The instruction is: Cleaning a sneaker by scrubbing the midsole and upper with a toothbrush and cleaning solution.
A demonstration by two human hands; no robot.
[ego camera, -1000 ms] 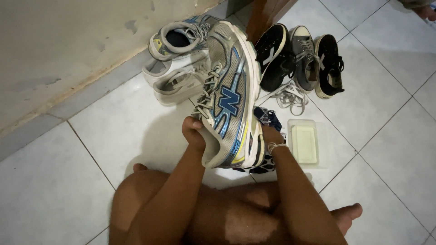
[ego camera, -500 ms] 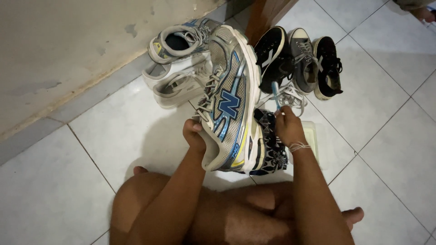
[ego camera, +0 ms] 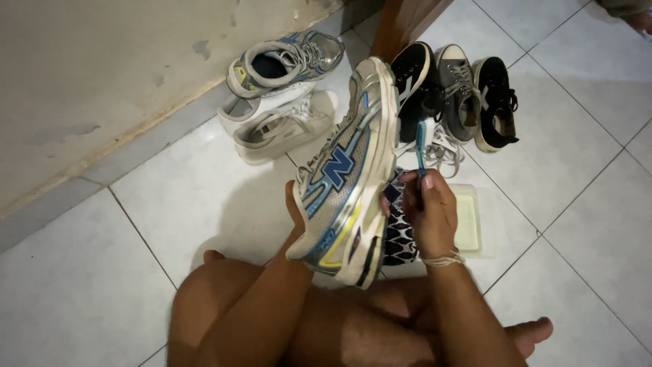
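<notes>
A silver running shoe [ego camera: 346,177] with blue and yellow trim is held tilted above the tiled floor [ego camera: 170,197], gripped near its heel by the left hand [ego camera: 297,211]. Just right of that shoe, a blue toothbrush [ego camera: 421,146] is clasped upright in the closed right hand [ego camera: 429,214]. Beyond the shoe, by the wall, lie its matching shoe [ego camera: 285,62], a white sneaker [ego camera: 282,126] and dark sneakers [ego camera: 468,92]; a pale tray [ego camera: 468,228] sits right of it.

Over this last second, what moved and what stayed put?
The right hand rose from low beside the plastic tray toward the sole edge of the silver-and-blue running shoe, now holding a blue toothbrush upright. The left hand kept gripping the shoe, tilted the same way. The shoes along the wall did not move.
</notes>
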